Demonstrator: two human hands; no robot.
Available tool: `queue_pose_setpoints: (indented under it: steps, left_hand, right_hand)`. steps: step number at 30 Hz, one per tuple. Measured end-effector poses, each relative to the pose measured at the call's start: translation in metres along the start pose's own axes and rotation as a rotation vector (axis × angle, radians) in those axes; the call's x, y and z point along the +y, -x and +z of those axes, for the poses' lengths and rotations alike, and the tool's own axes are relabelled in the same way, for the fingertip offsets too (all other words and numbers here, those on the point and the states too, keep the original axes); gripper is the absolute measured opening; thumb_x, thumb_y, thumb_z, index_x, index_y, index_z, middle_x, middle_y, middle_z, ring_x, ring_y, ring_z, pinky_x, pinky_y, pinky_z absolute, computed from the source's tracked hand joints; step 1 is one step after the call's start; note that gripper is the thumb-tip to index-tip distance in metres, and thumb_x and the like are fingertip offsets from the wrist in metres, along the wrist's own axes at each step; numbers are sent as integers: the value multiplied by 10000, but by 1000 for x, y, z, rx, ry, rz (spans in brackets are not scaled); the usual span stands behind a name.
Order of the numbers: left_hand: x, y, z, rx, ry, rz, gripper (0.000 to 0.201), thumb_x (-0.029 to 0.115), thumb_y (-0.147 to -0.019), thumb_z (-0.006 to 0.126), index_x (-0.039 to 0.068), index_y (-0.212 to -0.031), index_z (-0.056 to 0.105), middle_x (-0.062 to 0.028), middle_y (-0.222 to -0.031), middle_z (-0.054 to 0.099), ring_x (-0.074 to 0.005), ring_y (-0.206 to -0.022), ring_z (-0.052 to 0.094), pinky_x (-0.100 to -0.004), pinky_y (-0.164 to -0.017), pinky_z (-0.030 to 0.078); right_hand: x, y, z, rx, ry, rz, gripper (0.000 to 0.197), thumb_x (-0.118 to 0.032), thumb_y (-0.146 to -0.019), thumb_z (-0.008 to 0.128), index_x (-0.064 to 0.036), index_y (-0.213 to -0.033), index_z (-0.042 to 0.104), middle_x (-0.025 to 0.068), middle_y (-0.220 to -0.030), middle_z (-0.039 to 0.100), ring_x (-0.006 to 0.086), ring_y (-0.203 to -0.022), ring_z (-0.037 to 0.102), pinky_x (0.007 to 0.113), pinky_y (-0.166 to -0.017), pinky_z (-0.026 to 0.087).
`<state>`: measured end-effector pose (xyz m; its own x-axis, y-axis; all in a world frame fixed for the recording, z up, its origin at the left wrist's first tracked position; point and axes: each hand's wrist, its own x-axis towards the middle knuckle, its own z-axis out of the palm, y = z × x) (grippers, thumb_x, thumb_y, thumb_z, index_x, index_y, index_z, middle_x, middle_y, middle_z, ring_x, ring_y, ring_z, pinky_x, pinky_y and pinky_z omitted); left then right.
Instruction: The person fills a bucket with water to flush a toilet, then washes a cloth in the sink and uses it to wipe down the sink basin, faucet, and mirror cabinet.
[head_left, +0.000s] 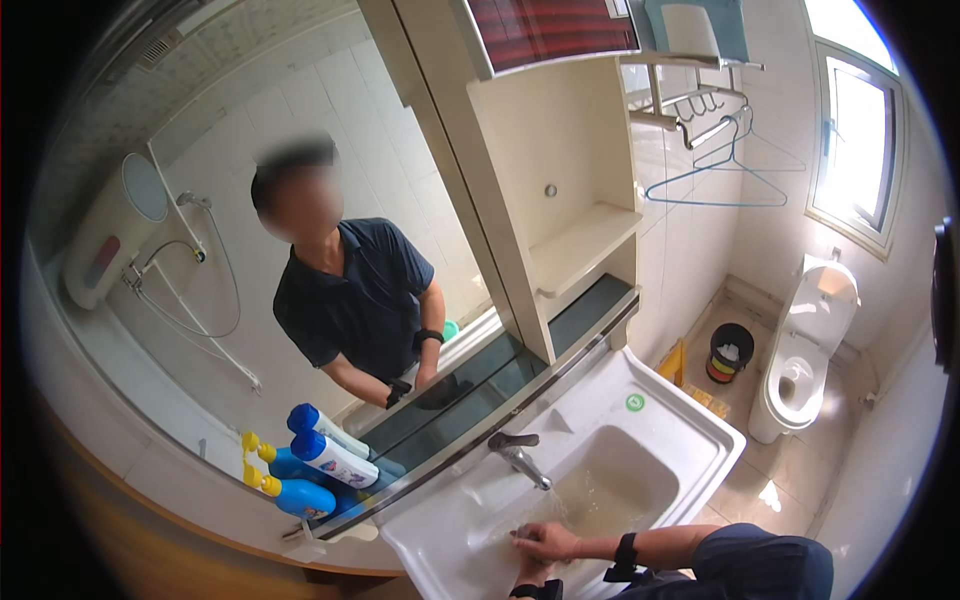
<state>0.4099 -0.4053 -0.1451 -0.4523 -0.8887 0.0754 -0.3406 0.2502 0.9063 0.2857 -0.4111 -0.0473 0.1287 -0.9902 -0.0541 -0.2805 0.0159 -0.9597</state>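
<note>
A person bends over a white sink (715, 437) in a tiled bathroom, both hands together over the basin, just below the spout of a metal faucet (520, 462). The right hand (550, 541) lies over the left hand (534, 571), fingers curled; the overlap hides much of the left, and whether either grip is wide, narrow or closed on something cannot be told. Water (605, 495) falls from the spout near the fingers and stands cloudy in the basin. A black band (625, 556) circles the right wrist below a dark sleeve (765, 562). The faucet stands at the sink's back edge, beneath a large mirror (400, 120) that reflects the person. A blue bottle with a yellow pump (304, 498) and a white bottle with a blue cap (340, 461) stand left of the sink. At right are a black bin (731, 337), a white toilet (810, 330), blue hangers (717, 203) and a bright window (852, 140).
</note>
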Motion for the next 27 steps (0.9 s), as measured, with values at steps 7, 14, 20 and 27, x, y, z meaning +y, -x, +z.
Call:
queue_pose_setpoints:
  steps: [7,14,20,27]
  left_hand:
    - [-57,6,29,161,1197,-783,442,381,-927,547,163,-1303,463,-77,-1268,548,-244,-1130,554,-433,-949,461]
    - [44,-9,-14,369,275,-935,255,190,-897,605,122,-1142,596,-99,-1035,662,-239,-913,653,-396,-816,532]
    - [-67,16,-1,310,-37,-840,494,461,-800,679,110,-1143,627,-131,-1012,686,-298,-936,645,-423,-830,511]
    - [7,4,-2,224,988,-810,607,534,-903,518,81,-1308,511,-111,-1257,565,-271,-1112,553,-392,-914,461]
  right_hand:
    - [34,-13,-15,-69,558,18,518,-578,-917,432,-92,-1039,565,211,-970,647,400,-917,633,491,-755,511]
    - [115,-11,-101,38,871,312,521,-488,-851,599,-73,-1161,540,180,-1209,552,356,-1089,579,480,-892,484]
    - [128,4,-78,-69,853,573,659,-274,-796,656,-168,-1389,389,214,-1377,413,362,-1171,549,453,-940,483]
    - [46,2,-17,-218,23,358,645,-500,-711,740,30,-1062,634,223,-986,680,352,-950,660,400,-823,523]
